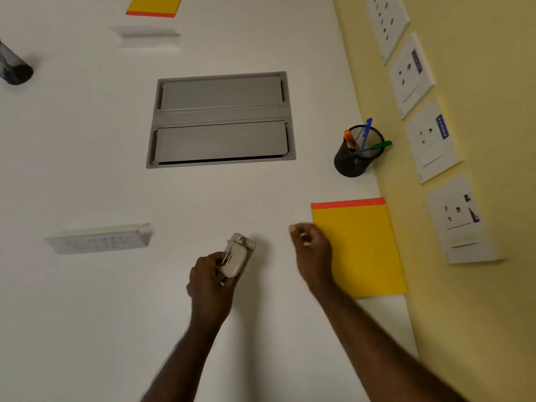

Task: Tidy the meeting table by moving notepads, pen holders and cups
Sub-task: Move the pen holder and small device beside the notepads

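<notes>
A yellow notepad (365, 248) with a red top strip lies at the table's right edge. My right hand (311, 250) hovers over its left edge, fingers loosely curled, holding nothing. My left hand (208, 280) grips a small beige stapler-like device (236, 256) just above the white table (87, 300). A black mesh pen holder (352, 156) with several pens stands beyond the notepad by the wall. A second yellow notepad (153, 5) lies at the far edge. A dark cup (14, 68) sits at the far left, partly cut off.
A grey metal cable hatch (222, 120) is set into the table's middle. Two clear acrylic name plates rest on the table, one near left (98, 240) and one far (146, 36). Several white wall sockets (432, 143) line the yellow wall on the right.
</notes>
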The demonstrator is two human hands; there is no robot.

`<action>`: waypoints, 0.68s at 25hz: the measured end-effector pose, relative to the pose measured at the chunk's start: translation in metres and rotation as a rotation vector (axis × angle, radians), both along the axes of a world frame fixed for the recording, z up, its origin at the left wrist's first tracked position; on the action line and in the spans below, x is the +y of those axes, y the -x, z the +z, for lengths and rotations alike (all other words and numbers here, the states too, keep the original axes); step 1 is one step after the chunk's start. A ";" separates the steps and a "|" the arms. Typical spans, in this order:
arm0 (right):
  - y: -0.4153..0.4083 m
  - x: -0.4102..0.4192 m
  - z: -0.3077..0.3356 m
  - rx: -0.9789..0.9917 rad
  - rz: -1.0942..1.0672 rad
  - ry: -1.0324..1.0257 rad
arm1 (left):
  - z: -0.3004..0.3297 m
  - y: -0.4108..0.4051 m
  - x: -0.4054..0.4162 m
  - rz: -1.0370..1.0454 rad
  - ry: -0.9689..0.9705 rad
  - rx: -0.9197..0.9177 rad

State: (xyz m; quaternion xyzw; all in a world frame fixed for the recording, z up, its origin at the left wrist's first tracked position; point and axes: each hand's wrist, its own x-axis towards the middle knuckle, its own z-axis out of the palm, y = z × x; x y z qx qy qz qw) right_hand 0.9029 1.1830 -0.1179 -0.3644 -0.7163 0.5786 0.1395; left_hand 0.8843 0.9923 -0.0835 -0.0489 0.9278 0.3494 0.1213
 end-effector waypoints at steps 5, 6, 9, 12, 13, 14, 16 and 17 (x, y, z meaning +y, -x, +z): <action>-0.020 -0.055 0.021 -0.212 0.303 0.435 | -0.001 -0.001 0.006 -0.049 0.022 0.033; -0.018 -0.059 0.025 -0.204 0.299 0.480 | -0.002 -0.002 0.007 -0.064 0.022 0.042; -0.008 -0.059 0.032 -0.183 0.222 0.584 | -0.004 -0.001 0.009 -0.112 0.050 0.034; -0.003 -0.053 0.035 -0.200 0.216 0.670 | -0.006 0.001 0.014 -0.137 0.042 0.067; -0.003 -0.050 0.034 -0.192 0.204 0.689 | -0.006 0.001 0.015 -0.161 0.018 0.107; -0.003 -0.047 0.033 -0.174 0.176 0.710 | -0.006 0.000 0.015 -0.194 -0.011 0.140; 0.001 -0.033 0.032 -0.120 0.061 0.745 | -0.009 -0.001 0.009 -0.268 -0.019 0.141; 0.005 -0.024 0.031 -0.086 -0.015 0.754 | -0.012 -0.002 0.003 -0.299 0.028 0.097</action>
